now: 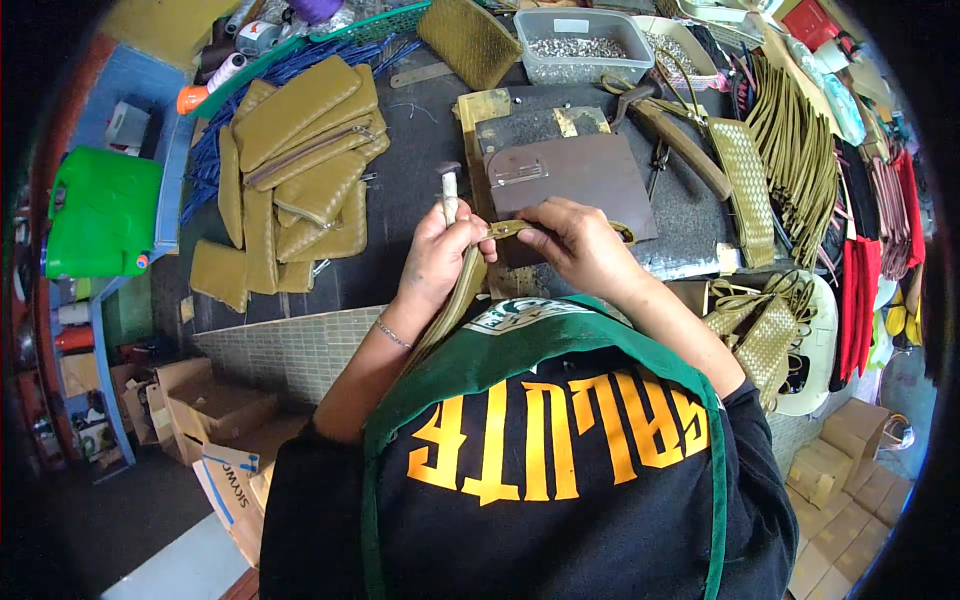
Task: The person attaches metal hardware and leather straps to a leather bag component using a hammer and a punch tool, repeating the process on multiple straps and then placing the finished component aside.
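An olive strap (507, 229) is stretched between my two hands, just in front of my chest. My left hand (432, 262) is closed round it, and a length hangs from that hand toward my left forearm. Out of the same fist sticks a white-wrapped rod (449, 190) with a dark metal end; its lower part is hidden. My right hand (582, 243) pinches the strap's other stretch between thumb and fingers. Beyond the hands lies a dark brown board (590, 180) with a small clear piece (520, 170) on it.
Olive woven pouches (310, 120) are heaped at the left. A wooden-handled hammer (685, 150) lies right of the board. Behind stand a clear tub of small metal parts (585, 72) and another tray (680, 60). Many olive straps (790, 130) hang at the right, and cardboard boxes (215, 405) sit below left.
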Tool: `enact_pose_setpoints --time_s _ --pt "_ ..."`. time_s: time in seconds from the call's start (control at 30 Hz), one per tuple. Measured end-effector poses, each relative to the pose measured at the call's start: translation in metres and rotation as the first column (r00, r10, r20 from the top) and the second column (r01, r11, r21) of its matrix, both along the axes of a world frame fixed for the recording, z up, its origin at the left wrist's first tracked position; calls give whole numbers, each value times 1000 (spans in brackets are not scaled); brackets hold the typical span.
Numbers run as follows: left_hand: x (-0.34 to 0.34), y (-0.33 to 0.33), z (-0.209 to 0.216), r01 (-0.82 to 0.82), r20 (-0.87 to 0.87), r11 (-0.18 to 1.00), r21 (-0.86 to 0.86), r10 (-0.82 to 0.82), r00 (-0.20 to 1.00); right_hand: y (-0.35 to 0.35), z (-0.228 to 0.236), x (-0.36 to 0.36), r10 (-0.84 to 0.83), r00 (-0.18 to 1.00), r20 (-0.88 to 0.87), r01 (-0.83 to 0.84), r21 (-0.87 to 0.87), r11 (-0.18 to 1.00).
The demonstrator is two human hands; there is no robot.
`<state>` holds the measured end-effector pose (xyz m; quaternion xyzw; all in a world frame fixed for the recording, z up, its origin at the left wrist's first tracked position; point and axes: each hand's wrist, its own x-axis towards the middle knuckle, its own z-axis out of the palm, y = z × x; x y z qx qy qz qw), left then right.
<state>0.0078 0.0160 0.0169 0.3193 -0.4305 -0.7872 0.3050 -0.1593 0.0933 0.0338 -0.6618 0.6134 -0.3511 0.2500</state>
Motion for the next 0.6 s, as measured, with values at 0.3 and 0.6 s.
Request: enact_pose_setpoints --time_s 0.3,0.6 --pt "2 -7 -13 85 -33 978 191 -80 996 -3 3 8 -59 986 -155 61 10 998" --pt "1 -6 -6 15 31 988 153 -19 999 -9 0 1 -49 996 -79 48 -16 999"
